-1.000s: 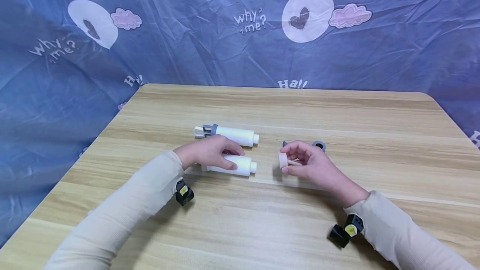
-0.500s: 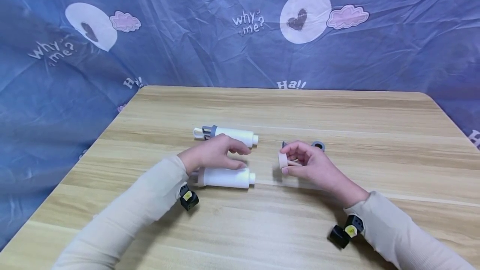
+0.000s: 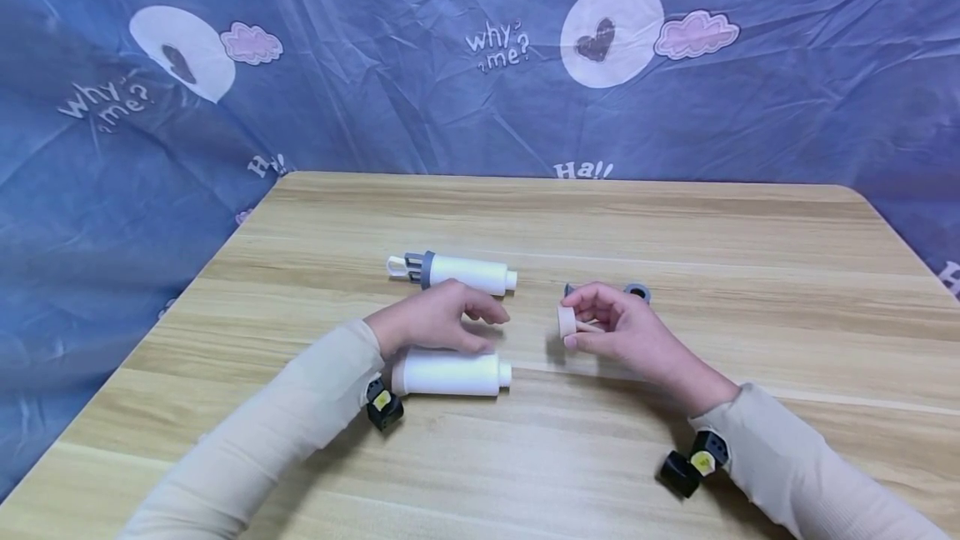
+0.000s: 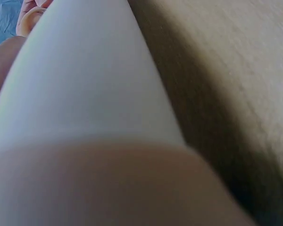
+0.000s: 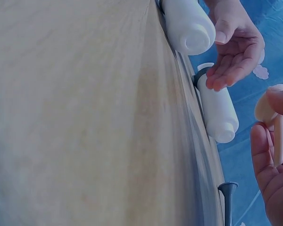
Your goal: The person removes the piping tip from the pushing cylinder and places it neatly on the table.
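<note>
My left hand (image 3: 438,319) hovers behind the nearer white cylinder (image 3: 453,373), fingers loosely extended and thumb right at its back edge. That cylinder lies on its side, its narrow neck facing right and a beige collar at its left end; it fills much of the left wrist view. Between thumb and fingertips, my right hand (image 3: 626,323) pinches a beige round cap with a thin stem (image 3: 566,322), the stem pointing back into the palm (image 5: 278,141). Farther back lies a second white cylinder (image 3: 471,275) with a grey slotted end and a white loop.
Behind my right hand a grey part with a ring end (image 3: 638,292) lies partly hidden; the right wrist view shows its flared end (image 5: 228,186). The wooden table (image 3: 525,473) runs back to a blue printed cloth (image 3: 420,90). Black cameras sit on both wrists.
The nearer cylinder has moved toward me, and my left hand has followed it slightly forward and right, its fingers coming off the cylinder. My right hand has stayed in place with the cap.
</note>
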Tool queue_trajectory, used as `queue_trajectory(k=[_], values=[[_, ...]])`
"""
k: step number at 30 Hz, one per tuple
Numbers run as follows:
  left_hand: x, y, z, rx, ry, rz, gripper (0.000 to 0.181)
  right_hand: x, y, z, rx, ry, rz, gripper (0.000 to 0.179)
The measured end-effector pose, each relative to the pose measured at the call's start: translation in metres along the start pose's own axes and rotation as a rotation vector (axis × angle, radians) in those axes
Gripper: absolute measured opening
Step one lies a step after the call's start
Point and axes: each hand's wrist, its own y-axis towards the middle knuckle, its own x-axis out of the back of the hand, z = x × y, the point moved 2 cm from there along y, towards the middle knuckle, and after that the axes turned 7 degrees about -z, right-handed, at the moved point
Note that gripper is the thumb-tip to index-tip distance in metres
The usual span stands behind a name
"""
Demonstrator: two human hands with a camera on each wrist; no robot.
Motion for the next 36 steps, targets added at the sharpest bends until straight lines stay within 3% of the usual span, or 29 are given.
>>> queue_trajectory(k=[5, 12, 21, 36], values=[[0.002, 0.001, -0.004, 0.003, -0.004, -0.027, 0.036, -0.001, -0.001, 0.001, -0.007, -0.003, -0.003, 0.041], [0.001, 0.008, -0.022, -0.064, -0.076, -0.126, 0.036, -0.001, -0.001, 0.003, 0.001, 0.001, -0.003, 0.041], [-0.009, 0.015, -0.039, -0.033, -0.211, -0.252, 0.04, 0.001, -0.003, 0.006, 0.019, 0.018, 0.001, 0.041], [-0.031, 0.018, -0.042, -0.088, -0.326, -0.343, 0.052, 0.0, -0.004, 0.008, 0.036, 0.076, -0.011, 0.039]])
